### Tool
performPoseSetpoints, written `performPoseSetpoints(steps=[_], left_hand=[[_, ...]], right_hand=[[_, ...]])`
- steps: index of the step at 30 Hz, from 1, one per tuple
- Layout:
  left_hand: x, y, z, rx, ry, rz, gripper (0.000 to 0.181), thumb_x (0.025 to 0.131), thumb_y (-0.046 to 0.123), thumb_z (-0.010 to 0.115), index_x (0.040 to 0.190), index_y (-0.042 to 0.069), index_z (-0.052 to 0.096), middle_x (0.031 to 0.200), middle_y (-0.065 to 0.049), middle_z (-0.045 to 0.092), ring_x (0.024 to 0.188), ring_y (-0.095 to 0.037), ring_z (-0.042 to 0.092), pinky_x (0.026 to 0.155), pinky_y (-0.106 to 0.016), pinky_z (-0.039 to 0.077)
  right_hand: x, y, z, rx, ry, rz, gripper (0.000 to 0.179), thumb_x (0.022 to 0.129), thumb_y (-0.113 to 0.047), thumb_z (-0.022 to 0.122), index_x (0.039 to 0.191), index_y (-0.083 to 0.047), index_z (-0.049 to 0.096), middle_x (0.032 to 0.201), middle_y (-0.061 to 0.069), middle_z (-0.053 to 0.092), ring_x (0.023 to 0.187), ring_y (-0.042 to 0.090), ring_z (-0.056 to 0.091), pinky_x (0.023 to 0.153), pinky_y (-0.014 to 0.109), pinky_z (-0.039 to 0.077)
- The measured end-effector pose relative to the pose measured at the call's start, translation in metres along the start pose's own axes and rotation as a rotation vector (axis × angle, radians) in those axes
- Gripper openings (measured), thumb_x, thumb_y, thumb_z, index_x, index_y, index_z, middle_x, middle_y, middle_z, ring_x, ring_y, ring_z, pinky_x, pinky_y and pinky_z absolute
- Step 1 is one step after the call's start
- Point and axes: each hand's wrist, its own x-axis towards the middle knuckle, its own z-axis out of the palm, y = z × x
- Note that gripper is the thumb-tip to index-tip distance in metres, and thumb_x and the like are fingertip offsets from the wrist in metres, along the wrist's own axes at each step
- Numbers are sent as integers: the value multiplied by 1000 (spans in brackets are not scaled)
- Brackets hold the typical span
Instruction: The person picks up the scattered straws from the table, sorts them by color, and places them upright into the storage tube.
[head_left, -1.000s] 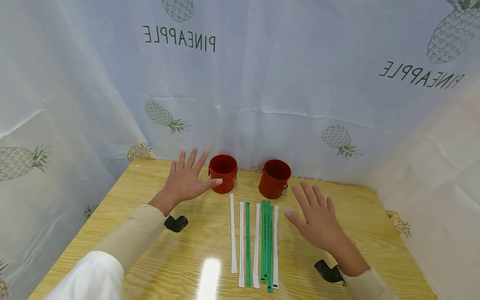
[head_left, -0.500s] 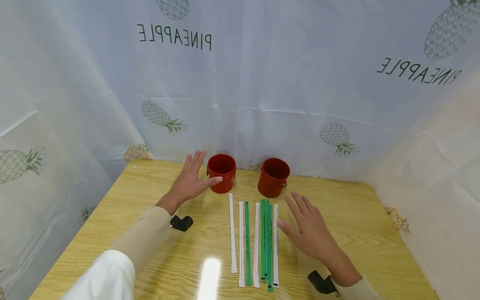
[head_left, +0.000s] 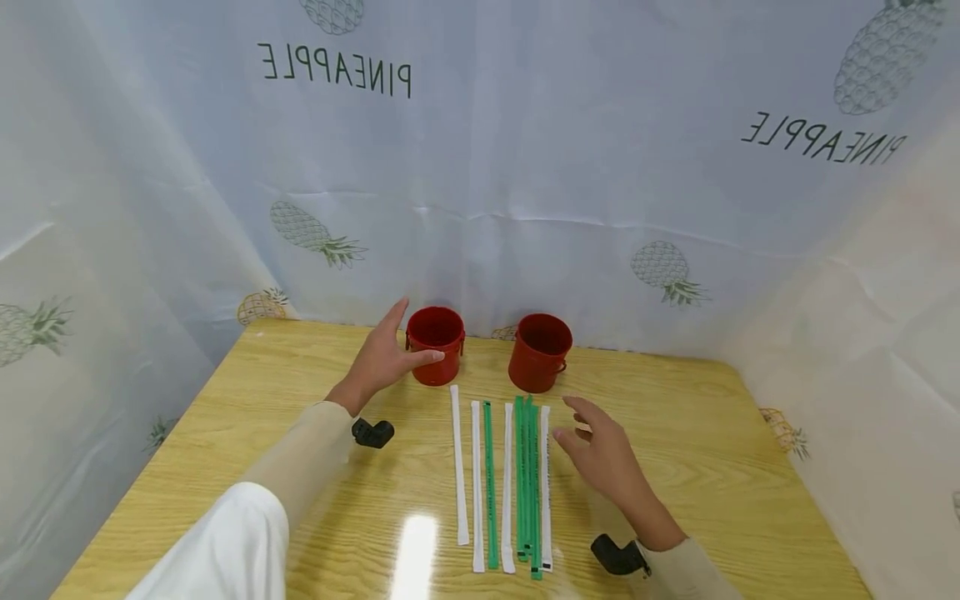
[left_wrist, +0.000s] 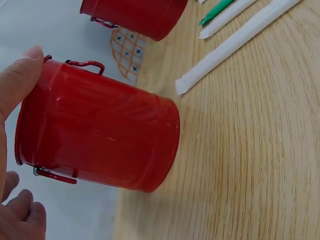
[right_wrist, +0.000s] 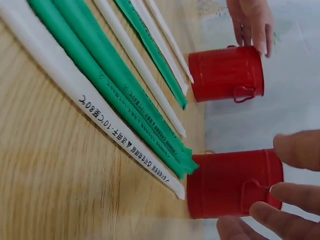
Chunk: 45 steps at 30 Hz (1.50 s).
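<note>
A red metal bucket stands upright at the back, left of a second red bucket. My left hand is beside the left bucket, its thumb reaching over the near side of the rim. In the left wrist view the thumb is right at the rim and the other fingers hang apart from the wall. Slim wrapped straws, white and green, lie lengthwise in front of the buckets. Right of them hovers my right hand, fingers loosely bent, holding nothing; its fingers overlap the right bucket in the right wrist view.
The wooden table has a bright reflection at its front. A white curtain printed with pineapples hangs behind the buckets and along both sides. A black wrist camera sits below the right hand, another by the left.
My left hand has turned and moved in toward the left bucket. The right hand has come left and lower toward the straws, its fingers bending. Buckets and straws stay in place.
</note>
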Motion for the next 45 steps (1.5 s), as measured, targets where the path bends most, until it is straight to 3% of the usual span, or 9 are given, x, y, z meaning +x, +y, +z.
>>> performPoseSetpoints(steps=[5,10,16,20,23,26,29,36,45], left_hand=[[4,-4,2,-7,11,9,114,86,43,85,169,11,13,176,-9,20,161,-39,23,120,-62,40],[9,-6,5,-23,28,20,112,87,39,86,168,7,16,174,-13,23,160,-40,26,116,-61,45],[10,-6,11,-77,6,20,111,88,35,85,168,6,13,174,-14,25,157,-39,31,115,-59,48],[11,-5,14,-94,4,11,111,88,35,86,168,7,14,172,-12,30,153,-37,39,112,-57,51],[11,-5,16,-96,4,14,110,88,35,85,168,7,15,171,-10,33,151,-36,42,110,-56,53],[12,-5,16,-94,10,16,109,88,35,85,168,8,15,171,-10,33,151,-36,42,110,-55,53],[12,-6,17,-92,15,14,109,88,34,85,168,7,15,171,-10,32,152,-36,41,110,-56,53],[11,-6,18,-97,23,20,109,88,34,85,168,6,16,168,-12,37,150,-37,43,108,-56,54],[11,-7,19,-111,30,15,108,89,33,85,168,7,17,167,-11,39,148,-36,45,107,-56,55]], right_hand=[[21,9,4,217,21,172,41,101,-14,68,140,-1,63,138,21,67,114,33,71,92,38,64],[43,17,11,377,-2,283,33,99,-5,65,130,9,66,114,26,72,95,30,75,85,39,65],[62,26,22,212,-39,329,18,93,-7,73,106,5,75,97,17,76,78,20,71,70,31,60],[69,29,26,141,-63,338,8,88,-5,77,84,1,77,75,12,72,64,19,62,60,28,52],[72,28,27,101,-83,351,22,85,-6,78,65,-2,71,57,8,62,54,18,50,54,28,43],[76,25,28,73,-99,377,35,84,-6,78,54,-6,60,51,7,57,48,17,48,52,28,41],[79,22,28,42,-103,405,38,79,-3,76,49,-10,54,48,5,57,46,18,50,50,27,39],[83,14,28,-83,-155,374,38,63,6,59,44,-19,37,42,-2,33,43,14,28,45,27,19],[82,7,28,-176,-199,334,40,68,3,65,44,-19,41,41,0,45,39,16,40,41,27,27]])
